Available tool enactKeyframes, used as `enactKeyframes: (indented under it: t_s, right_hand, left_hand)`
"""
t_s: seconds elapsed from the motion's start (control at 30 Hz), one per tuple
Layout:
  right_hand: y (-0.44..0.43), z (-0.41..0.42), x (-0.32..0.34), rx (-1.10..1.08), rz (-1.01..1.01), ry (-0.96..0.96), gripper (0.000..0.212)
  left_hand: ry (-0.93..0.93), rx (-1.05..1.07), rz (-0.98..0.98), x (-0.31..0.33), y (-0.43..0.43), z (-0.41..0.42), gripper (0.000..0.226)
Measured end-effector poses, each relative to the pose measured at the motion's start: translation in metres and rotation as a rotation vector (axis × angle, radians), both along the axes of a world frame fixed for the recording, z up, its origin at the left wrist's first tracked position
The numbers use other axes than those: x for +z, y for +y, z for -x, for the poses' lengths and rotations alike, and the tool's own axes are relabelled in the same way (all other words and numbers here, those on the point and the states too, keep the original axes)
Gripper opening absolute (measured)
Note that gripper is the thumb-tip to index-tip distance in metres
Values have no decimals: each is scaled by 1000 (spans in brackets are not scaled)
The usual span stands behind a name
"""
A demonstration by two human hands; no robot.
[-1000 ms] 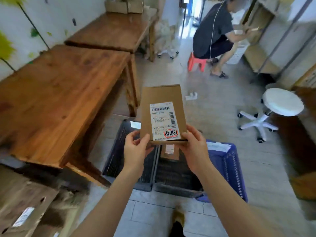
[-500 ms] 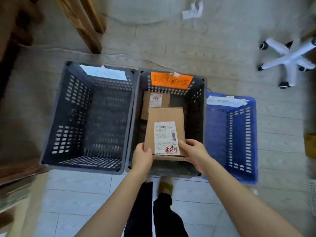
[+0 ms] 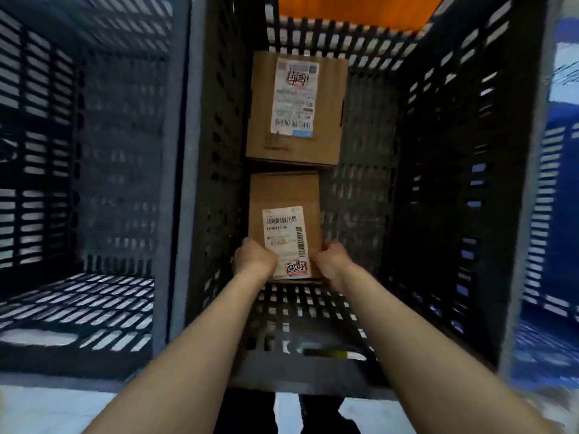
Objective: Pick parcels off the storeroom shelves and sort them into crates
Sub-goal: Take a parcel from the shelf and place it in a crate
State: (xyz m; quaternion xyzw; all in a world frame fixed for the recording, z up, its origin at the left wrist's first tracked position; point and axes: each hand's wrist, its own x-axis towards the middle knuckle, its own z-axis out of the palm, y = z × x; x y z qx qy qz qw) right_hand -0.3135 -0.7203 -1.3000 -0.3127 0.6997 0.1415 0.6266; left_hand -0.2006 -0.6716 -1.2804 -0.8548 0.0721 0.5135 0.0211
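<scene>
Deep inside the middle dark grey crate (image 3: 438, 189) I hold a flat brown cardboard parcel (image 3: 283, 191) with a white shipping label and a red stamp. My left hand (image 3: 254, 257) grips its near left corner and my right hand (image 3: 331, 261) grips its near right corner. The parcel is low in the crate, close to the slotted floor. A second brown parcel (image 3: 326, 114) with a white label lies just beyond it, against the far wall. An orange tag (image 3: 354, 10) hangs on the crate's far rim.
A second dark grey crate (image 3: 94, 151) stands to the left, sharing a rim with the middle one. A blue crate (image 3: 557, 214) stands to the right. Pale floor tiles (image 3: 47, 408) and my dark trouser legs (image 3: 282, 415) show at the bottom edge.
I bent down over the crates. Both hands carried the parcel from chest height, over the middle crate's near rim, down to near its floor behind the other parcel.
</scene>
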Motion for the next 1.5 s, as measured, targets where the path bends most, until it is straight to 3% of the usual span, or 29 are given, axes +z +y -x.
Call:
enactKeyframes:
  t_s: [0.17,0.33,0.53,0.6,0.7,0.8,0.97,1.13,1.2,1.33,1.5]
  right_hand:
    - [1,-15,-12,100,-23,50,33]
    - [-11,-12,53,173,93,93,31]
    - [-31,-23,208,234,249,1,44]
    - [-34,-38,268,320,318,-45,42]
    - [-32,-69,365,484,420,-147,38]
    - [-18,-106,462,669,560,-299,37]
    - [53,-157,627,962,724,-640,37]
    - [140,-171,741,1106,740,-940,34]
    - [182,-175,786,1173,746,-1057,35]
    - [270,-181,859,1251,751,-1270,36]
    - [384,-185,923,1279,759,-1494,39]
  left_hand:
    - [-5,62,34,-5,2,-5,40]
    - [12,141,162,52,3,-3,39]
    - [109,314,352,195,-2,-13,37]
    - [125,418,434,256,0,-25,27]
    - [103,527,573,348,15,-46,32]
    - [36,614,705,443,44,-64,15]
    - [-228,822,933,601,133,-73,14]
    - [-514,967,1038,718,232,-65,22]
    - [-679,1029,1095,763,283,-58,16]
    - [-977,1099,1119,837,380,-40,29]
    - [-1243,1127,1152,902,491,-20,27]
